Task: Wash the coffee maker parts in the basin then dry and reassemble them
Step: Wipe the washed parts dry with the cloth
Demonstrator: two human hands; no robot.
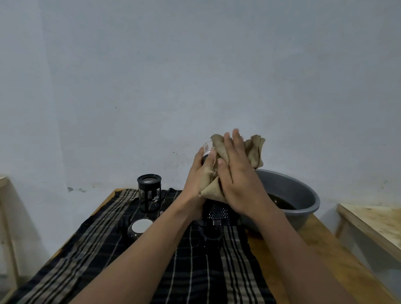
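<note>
- The left hand (199, 175) is raised above the surface (325, 252), its thumb and fingers (210, 156) curled round a clear glass beaker (206, 148), most of which is hidden.
- A tan cloth (252, 152) is bunched over the beaker, with loose corners sticking up and to the right and one corner hanging down between the two hands.
- The right hand (238, 180) lies flat against the cloth, its fingers straight and close together, pressing the cloth onto the beaker.
- A grey basin (297, 189) holding dark water sits on the surface just behind and to the right of the hands.
- A dark plaid cloth (154, 280) covers the left and middle of the surface.
- On it, well to the left of the hands, a black press frame (149, 193) stands upright.
- Nearer the camera lies a round dark piece with a white top (140, 226).
- Below the hands sit a black mesh part (217, 213) and, just in front of it, a small black part (211, 238); what exactly they are cannot be told.
</note>
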